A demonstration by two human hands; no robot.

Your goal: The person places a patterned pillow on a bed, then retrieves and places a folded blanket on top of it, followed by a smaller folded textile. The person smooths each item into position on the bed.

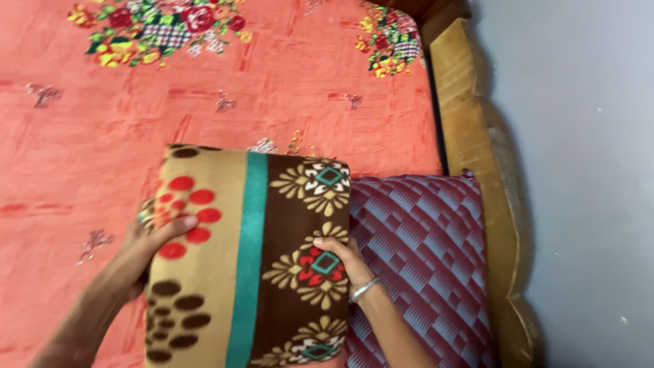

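Head view, looking straight down at the bed [82, 150], which wears an orange-red sheet printed with flower clusters near its far edge. I see a folded blanket [248, 259] lying toward the bed's near right corner: thick, tan on its left half with red and dark brown spots, a teal stripe down the middle, and brown on the right with cream, red and teal medallions. Its right edge rests over the left edge of a pillow [422, 259], maroon and grey-blue in a slanted block pattern, which sits against the bed's right side.

I have both of the person's hands on the blanket. The left hand [146, 249] grips the blanket's left edge, thumb laid across the top by the red spots, the other fingers tucked beneath where I cannot see them. The right hand [344, 262] clasps the right edge where blanket meets pillow, fingers curled over the top of the fold; a thin silver bangle [363, 289] circles that wrist. Whether the blanket is lifted clear of the sheet or resting on it I cannot tell for sure from this angle, though its right side seems to press onto the pillow.

Along the bed's right edge runs a carved wooden frame [470, 136], light brown, with a scalloped outline. Beyond it lies a plain grey floor [586, 170].
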